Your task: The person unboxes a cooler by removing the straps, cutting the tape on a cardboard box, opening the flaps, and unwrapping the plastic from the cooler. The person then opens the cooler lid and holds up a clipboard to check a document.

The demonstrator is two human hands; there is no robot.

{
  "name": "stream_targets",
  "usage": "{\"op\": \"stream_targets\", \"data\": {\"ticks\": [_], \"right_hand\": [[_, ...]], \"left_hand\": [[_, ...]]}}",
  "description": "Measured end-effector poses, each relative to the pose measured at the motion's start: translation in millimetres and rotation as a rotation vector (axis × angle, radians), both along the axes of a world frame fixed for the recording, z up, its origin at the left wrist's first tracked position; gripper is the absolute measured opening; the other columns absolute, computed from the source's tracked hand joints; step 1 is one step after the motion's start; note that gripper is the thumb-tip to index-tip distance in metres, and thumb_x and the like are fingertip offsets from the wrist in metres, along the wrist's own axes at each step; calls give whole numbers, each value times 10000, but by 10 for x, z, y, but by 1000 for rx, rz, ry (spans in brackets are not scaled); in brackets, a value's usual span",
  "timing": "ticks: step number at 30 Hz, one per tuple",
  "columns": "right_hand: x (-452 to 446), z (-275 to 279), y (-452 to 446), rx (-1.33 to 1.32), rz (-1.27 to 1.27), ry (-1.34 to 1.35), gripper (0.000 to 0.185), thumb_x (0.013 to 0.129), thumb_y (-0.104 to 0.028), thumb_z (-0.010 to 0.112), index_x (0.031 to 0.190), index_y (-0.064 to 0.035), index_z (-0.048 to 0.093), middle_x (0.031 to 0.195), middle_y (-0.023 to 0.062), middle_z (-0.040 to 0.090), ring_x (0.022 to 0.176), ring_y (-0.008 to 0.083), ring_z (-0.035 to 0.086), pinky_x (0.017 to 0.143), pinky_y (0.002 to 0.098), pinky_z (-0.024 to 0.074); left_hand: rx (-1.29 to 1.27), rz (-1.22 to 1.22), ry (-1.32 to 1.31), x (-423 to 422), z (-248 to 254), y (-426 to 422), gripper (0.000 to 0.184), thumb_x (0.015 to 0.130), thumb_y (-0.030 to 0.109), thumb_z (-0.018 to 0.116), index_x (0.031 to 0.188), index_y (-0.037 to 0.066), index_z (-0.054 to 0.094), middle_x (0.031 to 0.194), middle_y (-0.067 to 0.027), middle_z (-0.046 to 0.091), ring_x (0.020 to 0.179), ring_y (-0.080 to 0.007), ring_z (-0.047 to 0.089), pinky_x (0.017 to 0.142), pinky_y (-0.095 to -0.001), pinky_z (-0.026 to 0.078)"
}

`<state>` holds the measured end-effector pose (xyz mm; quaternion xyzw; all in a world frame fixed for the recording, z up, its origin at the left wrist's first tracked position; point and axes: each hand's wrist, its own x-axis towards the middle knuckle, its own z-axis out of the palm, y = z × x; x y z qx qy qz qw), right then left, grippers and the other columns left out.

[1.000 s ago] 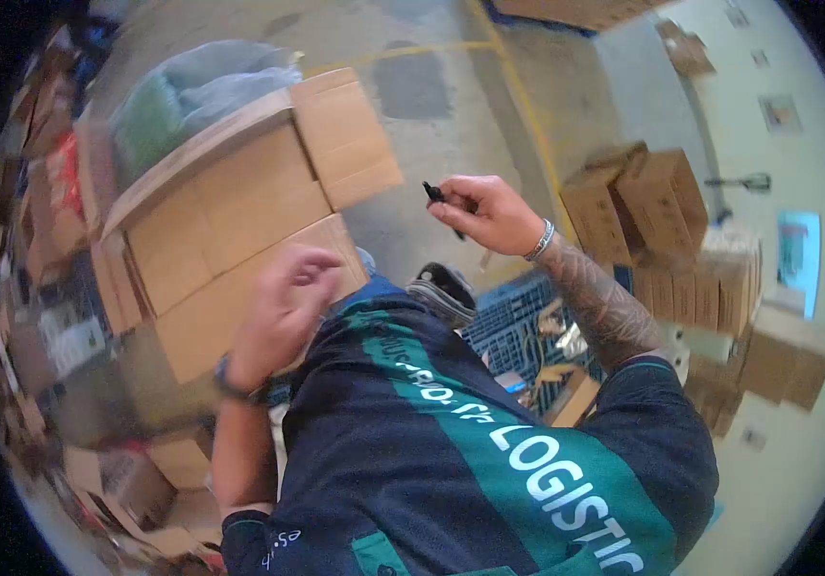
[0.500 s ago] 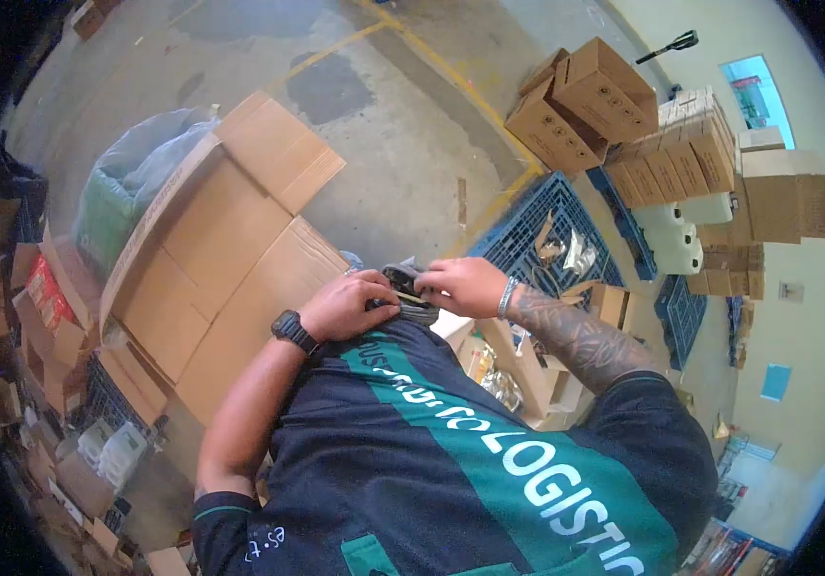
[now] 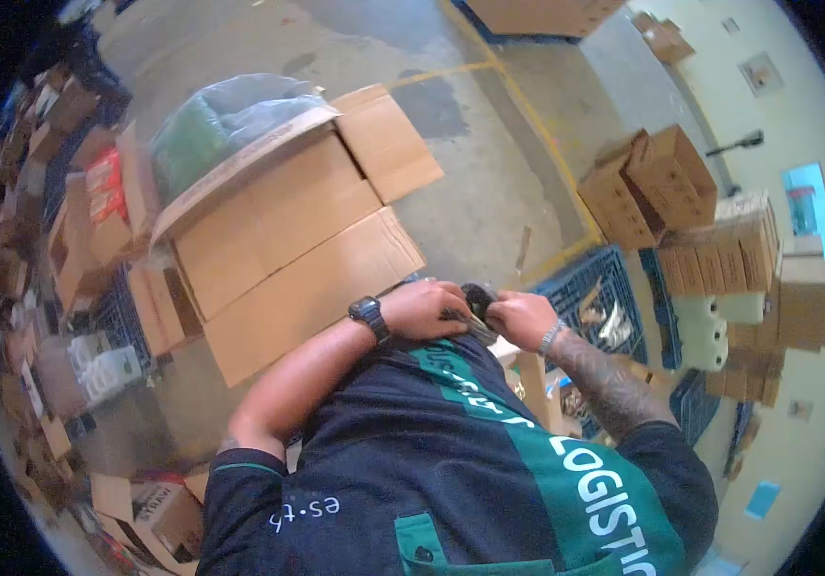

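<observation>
My left hand (image 3: 424,309), below a black wristwatch (image 3: 368,315), is in front of my waist with its fingers curled in at the near side of a small dark object (image 3: 477,297). My right hand (image 3: 526,321) pinches the other side of that object, whose kind I cannot make out. Some grey, strap-like material (image 3: 481,331) shows beneath it, by the hem of my dark shirt (image 3: 364,432). The fingers hide most of what they grip.
A big open cardboard box (image 3: 287,216) stands left of my hands, with a plastic-wrapped bundle (image 3: 230,120) behind it. On the right are a blue pallet (image 3: 638,288) with scraps, stacked cartons (image 3: 724,254) and white jugs (image 3: 700,331). Boxes crowd the left side.
My view has turned, so my hands and the surroundings sit farther right and lower. Both hands stay close together at the dark object, which now shows a little more between them.
</observation>
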<state>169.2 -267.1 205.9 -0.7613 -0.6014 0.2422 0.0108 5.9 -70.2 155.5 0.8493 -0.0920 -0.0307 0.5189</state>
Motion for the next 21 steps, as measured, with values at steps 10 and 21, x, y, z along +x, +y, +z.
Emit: {"op": "stream_targets", "data": {"ticks": [10, 21], "right_hand": [[260, -375, 1567, 121, -53, 240, 279, 913, -253, 716, 1139, -90, 696, 997, 143, 673, 899, 309, 682, 816, 441, 556], [-207, -3296, 4173, 113, 283, -52, 787, 785, -432, 804, 1408, -45, 518, 1394, 207, 530, 1379, 418, 427, 1164, 539, 344]], "left_hand": [[215, 648, 503, -1261, -1608, 628, 610, 840, 493, 789, 1242, 48, 681, 1171, -226, 685, 1072, -380, 673, 886, -452, 557], [-591, 1185, 705, -1679, -3804, 1061, 635, 837, 451, 779, 1270, 0, 670, 1325, -223, 663, 1289, -336, 592, 1087, -399, 462]]}}
